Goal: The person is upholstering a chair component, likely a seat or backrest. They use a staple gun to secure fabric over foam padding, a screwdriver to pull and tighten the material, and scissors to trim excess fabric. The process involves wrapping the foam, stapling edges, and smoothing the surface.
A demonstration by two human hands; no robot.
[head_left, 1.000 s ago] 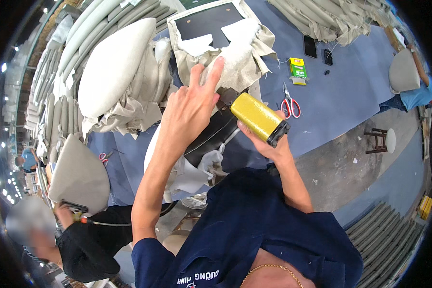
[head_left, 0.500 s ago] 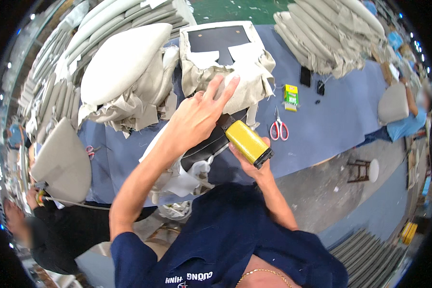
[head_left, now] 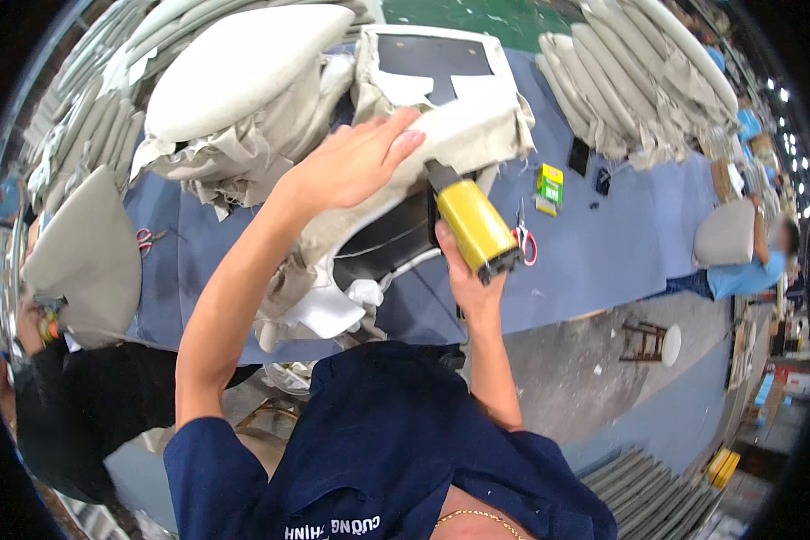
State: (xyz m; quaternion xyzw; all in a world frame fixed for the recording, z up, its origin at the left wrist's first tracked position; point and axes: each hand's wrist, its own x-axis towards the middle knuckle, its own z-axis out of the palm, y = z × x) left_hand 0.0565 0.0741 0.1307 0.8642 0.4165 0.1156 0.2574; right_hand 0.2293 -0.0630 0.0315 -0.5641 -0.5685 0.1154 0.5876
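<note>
My right hand (head_left: 466, 281) is wrapped around a yellow staple gun (head_left: 475, 219), whose dark nose reaches the fabric edge of a seat piece. The black underside (head_left: 389, 229) of that piece shows between folds of beige fabric and white lining (head_left: 322, 310). My left hand (head_left: 344, 169) lies over the fabric with its fingers stretched out, nearly touching the gun's nose. It grips nothing that I can see. Just beyond stands another beige upholstered piece (head_left: 504, 135) with a black panel. Whether the nose touches the fabric is hard to make out.
Padded beige covers (head_left: 243, 76) are piled at the left, more (head_left: 616, 99) at the far right. On the blue-grey table (head_left: 594, 243) lie red-handled scissors (head_left: 526, 245), a yellow-green box (head_left: 550, 187) and a phone (head_left: 579, 157). Co-workers stand at both sides, near a stool (head_left: 666, 344).
My left hand has come down flatter onto the fabric, its two raised fingers now closer together. My right hand has lifted the staple gun slightly farther away. The whole view has shifted a little.
</note>
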